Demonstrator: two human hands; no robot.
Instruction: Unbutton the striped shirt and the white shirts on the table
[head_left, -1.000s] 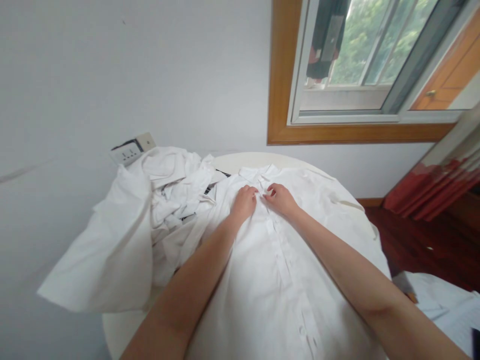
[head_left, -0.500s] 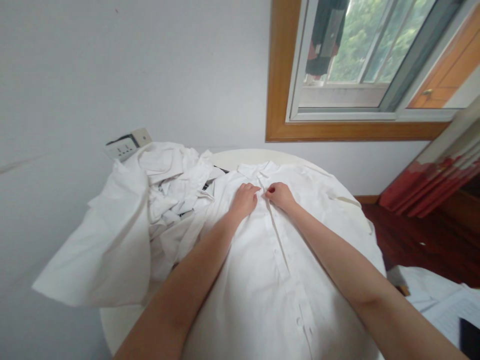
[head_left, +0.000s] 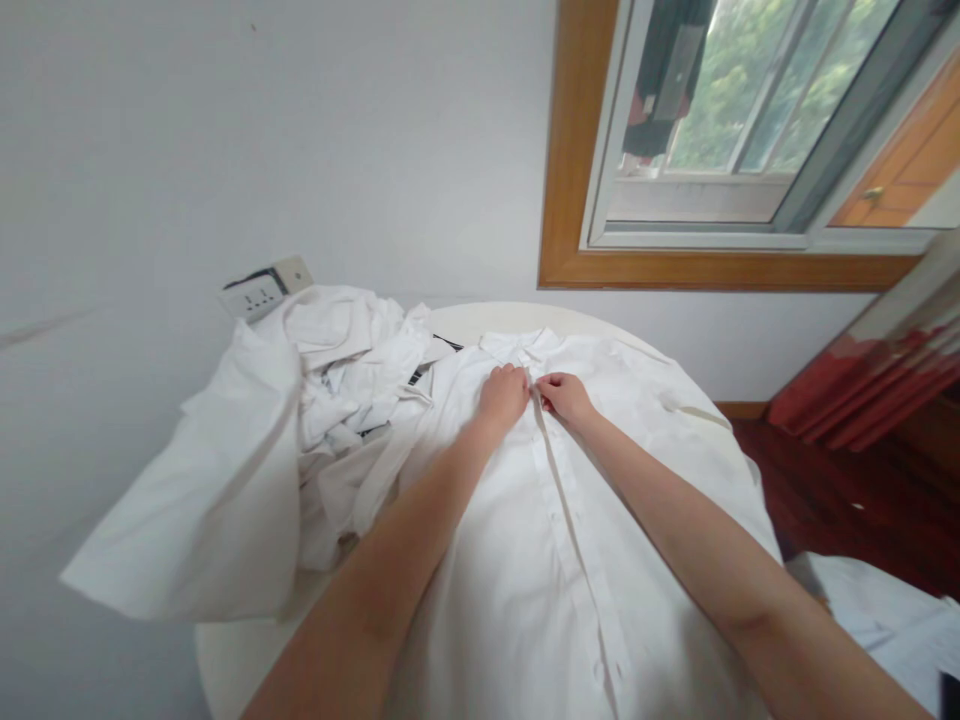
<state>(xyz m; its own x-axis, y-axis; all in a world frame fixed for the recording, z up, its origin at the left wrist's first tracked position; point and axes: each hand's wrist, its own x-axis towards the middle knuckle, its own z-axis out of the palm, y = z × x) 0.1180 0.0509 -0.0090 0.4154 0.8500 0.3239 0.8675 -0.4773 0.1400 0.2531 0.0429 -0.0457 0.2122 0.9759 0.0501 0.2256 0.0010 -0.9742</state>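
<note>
A white button-up shirt (head_left: 555, 560) lies spread face up on a round white table (head_left: 487, 318), its collar at the far side. My left hand (head_left: 504, 395) and my right hand (head_left: 564, 396) meet just below the collar, fingers curled and pinching the two edges of the shirt's front placket together. Both forearms stretch across the shirt towards the collar.
A heap of crumpled white garments (head_left: 315, 400) sits on the table's left side, one piece hanging over the edge. A wall socket (head_left: 262, 290) is on the grey wall behind it. A wood-framed window (head_left: 720, 150) is upper right, dark red floor (head_left: 847, 500) and white fabric (head_left: 885, 620) at right.
My two hands have drawn closer together on the placket below the collar, and the placket now lies straighter down the shirt. The view shifted slightly.
</note>
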